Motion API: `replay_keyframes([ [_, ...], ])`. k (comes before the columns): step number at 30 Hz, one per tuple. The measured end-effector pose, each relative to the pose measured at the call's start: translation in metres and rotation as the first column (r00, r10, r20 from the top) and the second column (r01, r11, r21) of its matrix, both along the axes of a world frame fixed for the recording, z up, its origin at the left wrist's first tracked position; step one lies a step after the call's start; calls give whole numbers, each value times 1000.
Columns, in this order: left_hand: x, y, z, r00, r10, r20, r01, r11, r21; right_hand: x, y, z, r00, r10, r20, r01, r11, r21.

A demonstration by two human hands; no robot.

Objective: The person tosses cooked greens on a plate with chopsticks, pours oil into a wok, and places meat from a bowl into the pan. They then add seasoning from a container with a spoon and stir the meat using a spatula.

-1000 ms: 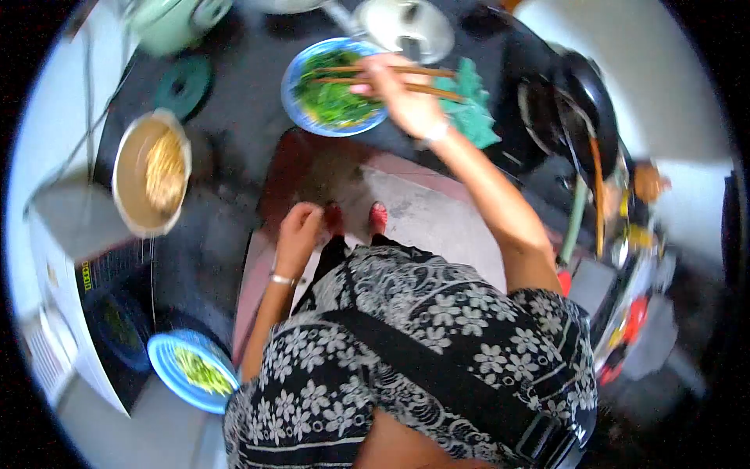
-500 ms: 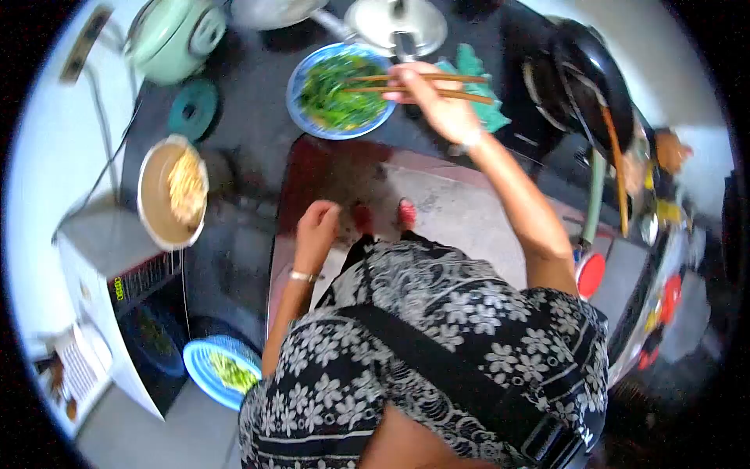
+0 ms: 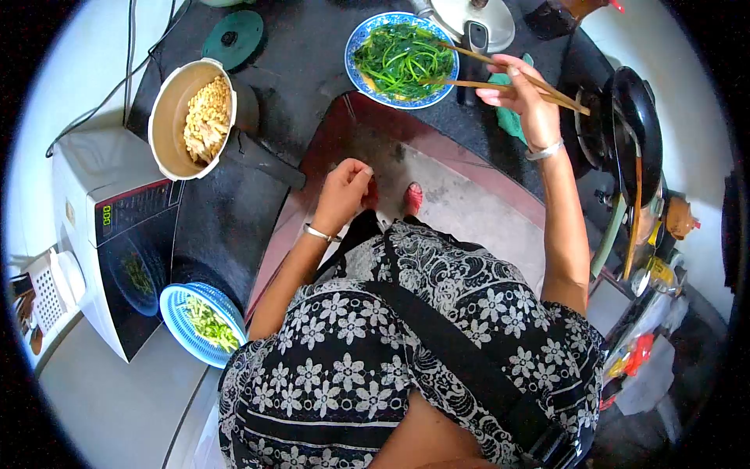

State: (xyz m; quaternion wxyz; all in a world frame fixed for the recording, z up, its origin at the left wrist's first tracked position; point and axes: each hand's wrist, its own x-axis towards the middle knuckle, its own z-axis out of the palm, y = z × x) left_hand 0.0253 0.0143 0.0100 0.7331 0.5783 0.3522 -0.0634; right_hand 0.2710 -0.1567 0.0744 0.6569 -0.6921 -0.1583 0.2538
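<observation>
My right hand (image 3: 522,105) is closed around a pair of wooden chopsticks (image 3: 473,55), their tips spread apart over the right side of a heap of cooked leafy greens (image 3: 402,62). The greens lie on a blue-and-white patterned plate (image 3: 353,75) on the dark counter. No greens hang from the chopsticks. My left hand (image 3: 341,195) is held in front of my body, fingers curled in, with nothing visible in it. Nearest to it is the black handle (image 3: 269,162) of a beige pot (image 3: 166,117) containing pale yellow pieces of food (image 3: 207,117).
A green lid (image 3: 233,39) lies behind the pot. At left are a microwave (image 3: 133,250) and a blue basket (image 3: 176,320) of chopped greens. A metal lid (image 3: 492,23) and green cloth (image 3: 512,117) sit near the plate. A black wok (image 3: 641,133) stands at right.
The chopsticks have shifted right across the plate, from the middle of the greens towards the right side, and their tips are wider apart. My view has shifted, and my left hand stays curled.
</observation>
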Motion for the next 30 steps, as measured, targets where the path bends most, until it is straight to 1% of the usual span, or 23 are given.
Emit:
replay_keyframes([
  [1, 0, 0, -1, 1000, -5, 4, 5, 1000, 4, 3, 2, -9, 999, 17, -28, -17, 1000, -4],
  [3, -1, 1, -7, 1000, -17, 12, 17, 1000, 14, 7, 7, -28, 999, -18, -40, 17, 1000, -4],
  [6, -3, 2, -23, 992, -98, 74, 81, 975, 209, 12, 14, -43, 994, -104, -39, 104, 995, 5],
  [9, -3, -1, -13, 999, -10, 36, 9, 999, 40, 10, 17, -48, 978, -190, -85, 197, 978, 73],
  [12, -6, 2, -13, 1000, 4, 6, -4, 999, 38, 7, 19, -40, 964, -228, -134, 248, 954, 166],
  [13, -7, 3, -15, 1000, -11, 12, 10, 997, 70, 9, 18, -39, 966, -209, -155, 239, 946, 217],
  [15, -9, 5, -18, 999, -43, 23, 39, 990, 138, 10, 21, -29, 974, -203, -98, 222, 938, 267],
  [18, -10, 4, -17, 998, -51, 22, 47, 988, 146, 7, 28, -8, 980, -197, -39, 199, 932, 303],
  [20, -9, 3, -13, 999, -32, 28, 30, 995, 95, 6, 30, 2, 982, -190, 0, 180, 932, 313],
  [24, -10, 1, -9, 1000, -4, 21, 4, 1000, 22, -4, 36, 10, 987, -141, 75, 118, 959, 259],
  [26, -10, 2, -8, 1000, -12, 8, 12, 1000, 27, -8, 35, -2, 991, -108, 82, 87, 970, 226],
  [27, -10, 2, -8, 1000, -16, 1, 16, 999, 30, -12, 34, -3, 991, -104, 84, 88, 981, 175],
  [30, -12, 3, -10, 999, -36, -13, 38, 993, 109, -19, 27, -7, 992, -99, 75, 94, 993, 68],
])
